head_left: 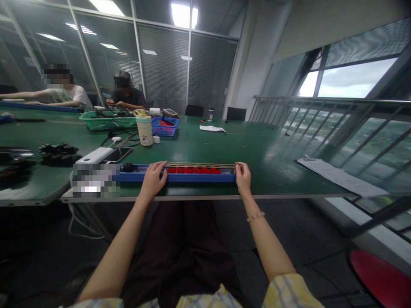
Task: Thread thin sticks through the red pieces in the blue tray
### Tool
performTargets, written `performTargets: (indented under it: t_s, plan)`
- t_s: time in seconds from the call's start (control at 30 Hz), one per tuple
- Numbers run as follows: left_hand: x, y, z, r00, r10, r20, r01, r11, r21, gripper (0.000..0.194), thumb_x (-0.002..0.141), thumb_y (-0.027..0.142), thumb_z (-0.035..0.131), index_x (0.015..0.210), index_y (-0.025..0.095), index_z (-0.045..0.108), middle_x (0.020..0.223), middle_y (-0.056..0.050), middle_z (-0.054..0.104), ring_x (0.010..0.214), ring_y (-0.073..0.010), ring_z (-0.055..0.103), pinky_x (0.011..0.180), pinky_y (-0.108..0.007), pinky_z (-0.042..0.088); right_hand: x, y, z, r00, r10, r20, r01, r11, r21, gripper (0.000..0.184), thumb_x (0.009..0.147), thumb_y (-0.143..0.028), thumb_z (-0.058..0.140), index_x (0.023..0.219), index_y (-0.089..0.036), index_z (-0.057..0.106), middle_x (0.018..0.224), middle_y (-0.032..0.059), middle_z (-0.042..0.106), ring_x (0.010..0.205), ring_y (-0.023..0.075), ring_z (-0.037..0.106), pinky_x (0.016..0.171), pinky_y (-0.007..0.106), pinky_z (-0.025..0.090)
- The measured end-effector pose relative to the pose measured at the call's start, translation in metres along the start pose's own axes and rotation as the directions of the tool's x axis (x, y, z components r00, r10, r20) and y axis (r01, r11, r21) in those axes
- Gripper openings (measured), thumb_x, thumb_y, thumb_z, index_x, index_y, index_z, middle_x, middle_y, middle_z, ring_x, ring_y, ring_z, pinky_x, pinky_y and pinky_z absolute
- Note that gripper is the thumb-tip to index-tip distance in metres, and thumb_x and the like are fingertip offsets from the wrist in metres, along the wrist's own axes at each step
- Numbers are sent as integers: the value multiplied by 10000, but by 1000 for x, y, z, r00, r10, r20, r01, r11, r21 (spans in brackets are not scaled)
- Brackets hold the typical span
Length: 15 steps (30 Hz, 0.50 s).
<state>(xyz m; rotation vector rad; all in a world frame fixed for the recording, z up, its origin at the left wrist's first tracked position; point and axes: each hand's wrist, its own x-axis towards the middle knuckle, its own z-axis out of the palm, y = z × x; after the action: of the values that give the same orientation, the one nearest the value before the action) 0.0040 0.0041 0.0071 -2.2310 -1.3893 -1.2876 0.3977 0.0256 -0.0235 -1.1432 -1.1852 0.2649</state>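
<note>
A long, narrow blue tray (202,177) lies along the table's near edge, with several red parts (194,170) in a row inside it. A thin yellow-orange strand (199,164) runs straight above the tray's far side, between my two hands. My left hand (154,179) is over the left part of the tray, its bent fingertips closed at the strand's left end. At the tray's right end my right hand (243,177) pinches the other end. I cannot tell whether the strand is a wire or a band. A small black item (128,167) sits in the tray's left end.
Left of the tray are a white box-shaped device (94,155) and a phone (118,155). Beyond stand a cup (144,130), a green basket (107,122) and a blue basket (165,126). A clipboard with paper (340,174) lies right. Two people sit across the table.
</note>
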Motion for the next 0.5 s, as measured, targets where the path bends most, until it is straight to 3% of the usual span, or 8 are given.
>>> performTargets:
  t_s: [0.5]
  plan:
    - [1, 2, -2, 1000, -17, -5, 17, 1000, -16, 350, 941, 308, 464, 1240, 178, 588, 1194, -116, 639, 1156, -274, 558, 1060, -462, 440, 1, 1, 0, 1000, 4, 29, -3, 999, -45, 409, 893, -543, 481, 1012, -190, 649, 894, 64, 678, 755, 196, 615, 746, 338, 482]
